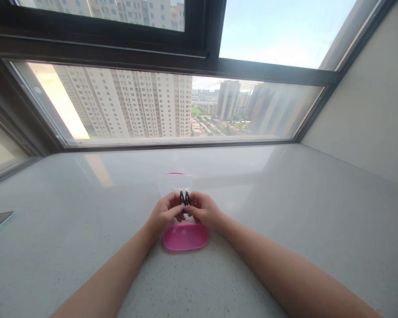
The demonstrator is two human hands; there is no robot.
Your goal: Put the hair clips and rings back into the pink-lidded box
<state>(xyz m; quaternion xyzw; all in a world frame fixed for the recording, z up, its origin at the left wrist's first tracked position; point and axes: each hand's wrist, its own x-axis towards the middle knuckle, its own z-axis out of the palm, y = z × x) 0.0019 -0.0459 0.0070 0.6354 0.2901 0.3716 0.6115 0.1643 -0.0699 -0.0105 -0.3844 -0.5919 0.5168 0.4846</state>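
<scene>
Black clips [181, 199], a pair held upright side by side, are between your hands: your left hand [163, 215] at nine o'clock and your right hand [204, 209] at three, fingers pinched on them. At six o'clock, a shallow pink tray [185, 239] lies on the speckled table [285, 212]. At twelve, partly hidden by your hands, stands a clear container [167, 180], its contents too small to tell.

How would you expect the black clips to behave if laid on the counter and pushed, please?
The black clips show a crisp, pointed outline between the left hand and right hand, so they are probably stiff. Looking small and slim, they are likely light. Their tapering shape suggests sliding, not rolling, on the counter.
</scene>
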